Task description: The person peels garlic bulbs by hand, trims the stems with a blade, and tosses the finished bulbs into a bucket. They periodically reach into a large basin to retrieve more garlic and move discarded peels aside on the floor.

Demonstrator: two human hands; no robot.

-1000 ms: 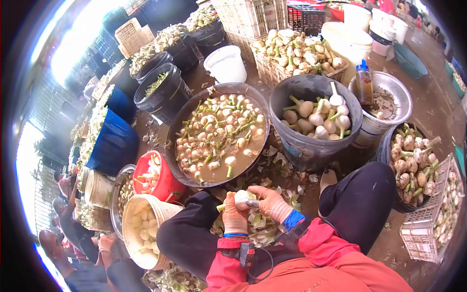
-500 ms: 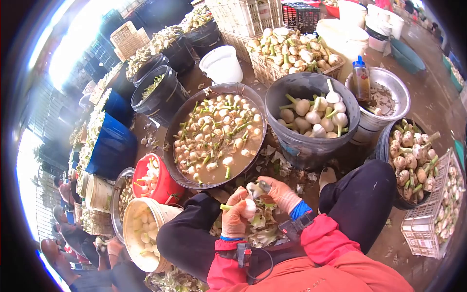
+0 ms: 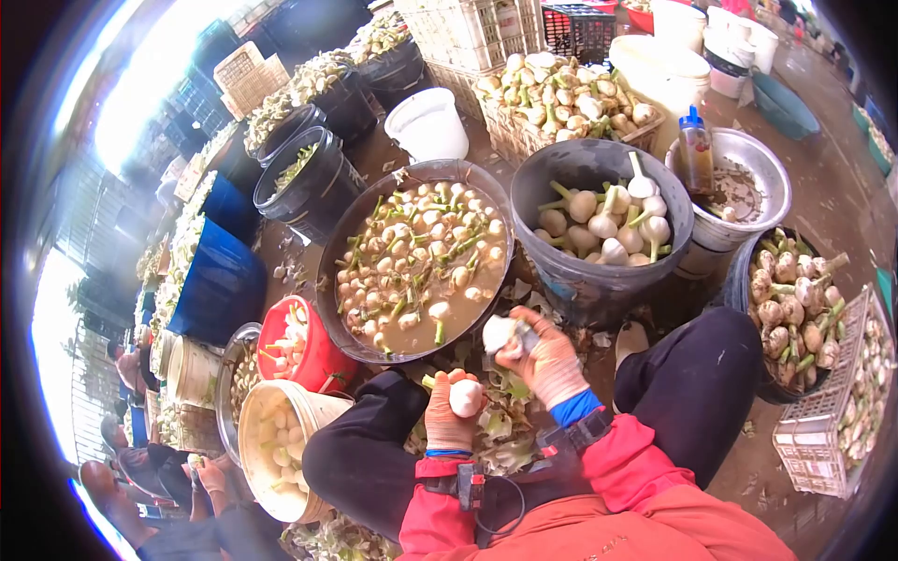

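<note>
A white garlic bulb (image 3: 466, 398) with a short green stem sits in my left hand (image 3: 449, 423), its fingers wrapped around it. Higher up and to the right, my right hand (image 3: 547, 363) is closed on a pale wad of garlic peel (image 3: 499, 334). Something grey shows between those fingers, too blurred to name. Loose garlic skins (image 3: 505, 430) lie heaped between my legs, below both hands. Just beyond them stands a wide dark basin (image 3: 323, 280) of muddy water with floating garlic bulbs. A grey bucket (image 3: 599, 285) holding cleaner, stemmed bulbs is at its right.
To the left are a red basin (image 3: 327, 360) and a cream bucket (image 3: 304, 402) of bulbs. A bottle (image 3: 695, 157) with a blue cap rests in a white bucket (image 3: 774, 187). Crates of garlic (image 3: 809, 449) flank my right knee. Another person (image 3: 154, 486) works at lower left.
My right hand has moved up and away from the left, carrying the white peel. The bulb in my left hand has turned, its round side now facing right.
</note>
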